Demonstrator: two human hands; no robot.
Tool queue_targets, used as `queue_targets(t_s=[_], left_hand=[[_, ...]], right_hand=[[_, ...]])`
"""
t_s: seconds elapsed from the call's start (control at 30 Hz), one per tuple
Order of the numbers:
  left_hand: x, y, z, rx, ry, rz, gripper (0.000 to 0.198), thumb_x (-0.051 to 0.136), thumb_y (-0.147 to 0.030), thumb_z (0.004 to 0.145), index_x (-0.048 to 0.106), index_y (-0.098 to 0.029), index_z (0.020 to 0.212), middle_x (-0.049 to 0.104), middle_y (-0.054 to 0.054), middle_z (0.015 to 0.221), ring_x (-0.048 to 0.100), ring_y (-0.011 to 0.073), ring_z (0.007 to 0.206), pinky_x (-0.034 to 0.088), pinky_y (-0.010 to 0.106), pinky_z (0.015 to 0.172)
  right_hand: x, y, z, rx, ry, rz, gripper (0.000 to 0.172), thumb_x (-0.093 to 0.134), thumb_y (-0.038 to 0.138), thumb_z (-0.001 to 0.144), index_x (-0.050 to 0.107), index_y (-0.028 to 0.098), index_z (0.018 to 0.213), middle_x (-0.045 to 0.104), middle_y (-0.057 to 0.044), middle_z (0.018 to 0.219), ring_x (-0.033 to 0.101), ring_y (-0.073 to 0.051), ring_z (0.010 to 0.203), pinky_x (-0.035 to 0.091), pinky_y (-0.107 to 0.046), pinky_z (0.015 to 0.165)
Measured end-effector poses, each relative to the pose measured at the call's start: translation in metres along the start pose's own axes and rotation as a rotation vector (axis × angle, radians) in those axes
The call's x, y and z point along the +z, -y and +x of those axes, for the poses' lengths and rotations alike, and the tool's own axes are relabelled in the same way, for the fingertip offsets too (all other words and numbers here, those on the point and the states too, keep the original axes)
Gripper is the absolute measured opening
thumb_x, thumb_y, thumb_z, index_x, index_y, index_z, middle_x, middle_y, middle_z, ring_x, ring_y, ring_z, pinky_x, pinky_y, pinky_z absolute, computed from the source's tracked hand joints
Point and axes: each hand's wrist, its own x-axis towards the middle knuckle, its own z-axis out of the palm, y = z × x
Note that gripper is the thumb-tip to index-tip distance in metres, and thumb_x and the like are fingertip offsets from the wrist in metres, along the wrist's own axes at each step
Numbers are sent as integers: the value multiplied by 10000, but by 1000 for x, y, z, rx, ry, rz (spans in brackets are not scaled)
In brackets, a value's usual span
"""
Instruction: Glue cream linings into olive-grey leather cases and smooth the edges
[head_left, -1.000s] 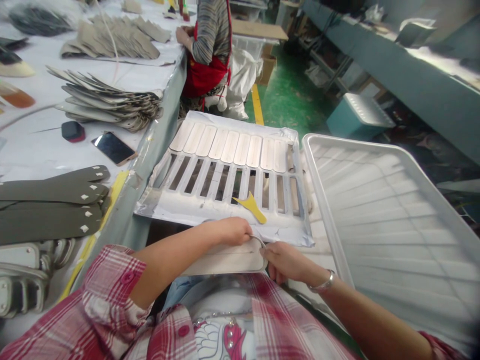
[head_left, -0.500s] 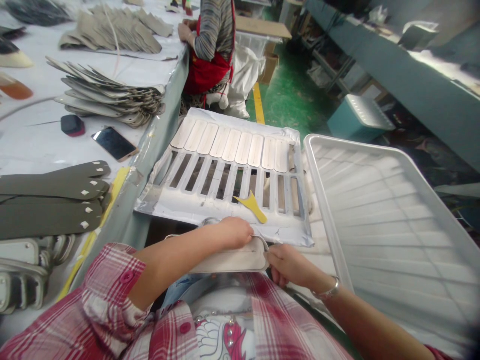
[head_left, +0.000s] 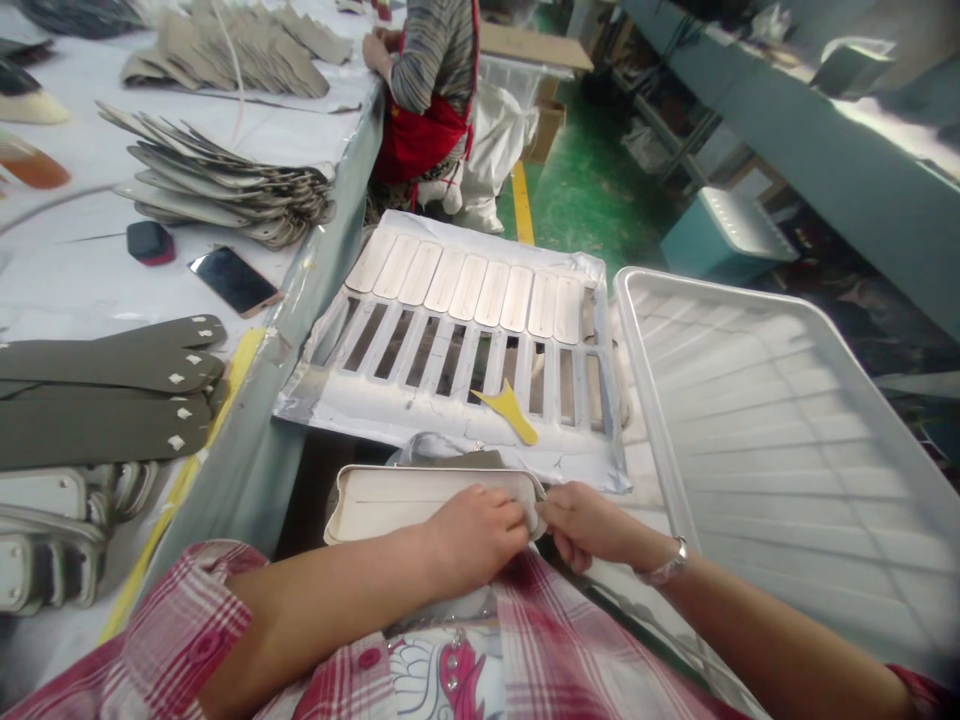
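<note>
A cream oblong panel (head_left: 397,503) with rounded ends, a raised rim and a thin line along its middle lies across my lap, in front of my body. My left hand (head_left: 480,530) rests over its right part, fingers bent and pressed together on the surface near the end. At the right tip, my right hand (head_left: 585,525) pinches the rim between thumb and fingers. My fingers hide part of that end. Just beyond the panel, a yellow forked piece (head_left: 511,412) lies on the white slotted rack (head_left: 352,408), which carries a row of similar cream panels (head_left: 448,284).
A large white plastic bin (head_left: 667,420) stands at my right. On the left table lie dark olive strips (head_left: 105,425), a stack of curved panels (head_left: 217,195), a phone (head_left: 235,281) and a black-and-red object (head_left: 150,243). Another person (head_left: 427,110) works at the table's far end.
My left hand has moved toward my body, from the panel's far edge onto its upper face. More of the panel's left part now shows. My right hand stays at the right end.
</note>
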Motion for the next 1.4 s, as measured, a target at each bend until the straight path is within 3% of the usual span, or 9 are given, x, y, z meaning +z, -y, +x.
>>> queue_targets(t_s=[0.1, 0.33, 0.6, 0.87, 1.1, 1.27, 1.4], left_hand=[[5, -4, 0, -18, -19, 35, 94, 499, -237, 861, 562, -172, 839, 580, 53, 878, 497, 207, 822, 370, 321, 640], [7, -17, -2, -66, -47, 66, 84, 503, -220, 855, 538, -160, 808, 571, 63, 849, 492, 211, 792, 366, 332, 621], [6, -18, -2, -159, -80, 8, 28, 533, -183, 823, 546, -158, 817, 593, 38, 858, 502, 210, 812, 384, 339, 637], [6, -19, 1, -157, -77, 19, 45, 526, -188, 823, 543, -156, 795, 586, 43, 846, 501, 215, 803, 388, 346, 638], [6, -19, -1, -161, -63, 15, 44, 511, -185, 831, 541, -160, 811, 585, 47, 867, 498, 217, 823, 391, 347, 649], [5, -17, -2, -171, -51, 12, 47, 505, -181, 830, 546, -158, 822, 583, 59, 866, 503, 212, 824, 381, 342, 649], [5, -15, -3, -175, -74, -12, 44, 523, -183, 826, 559, -162, 810, 594, 48, 846, 506, 206, 822, 376, 334, 647]], right_hand=[[-1, 4, -2, 16, 11, 3, 461, 348, 261, 840, 444, 159, 401, 518, -11, 364, 464, -84, 278, 360, -161, 308], [-3, 21, -5, 63, 2, -11, 442, 346, 171, 845, 441, 158, 414, 491, 9, 348, 454, -76, 271, 344, -153, 302], [-4, 14, -2, 21, 23, 122, 415, 351, 246, 874, 478, 147, 492, 474, 23, 331, 417, -67, 263, 313, -149, 305], [0, 24, -2, 71, -64, -20, 404, 351, 167, 828, 410, 171, 428, 449, 28, 312, 407, -76, 252, 307, -162, 285], [0, 8, 6, -12, -90, -63, 394, 372, 190, 793, 412, 171, 401, 448, 19, 315, 432, -81, 265, 315, -158, 284], [-2, 4, 10, -67, -76, -7, 376, 422, 275, 803, 434, 165, 444, 497, 11, 356, 442, -76, 276, 327, -153, 295], [-3, -5, 9, -95, 16, 128, 537, 374, 530, 829, 512, 137, 491, 583, -47, 445, 492, -83, 327, 395, -173, 357]])
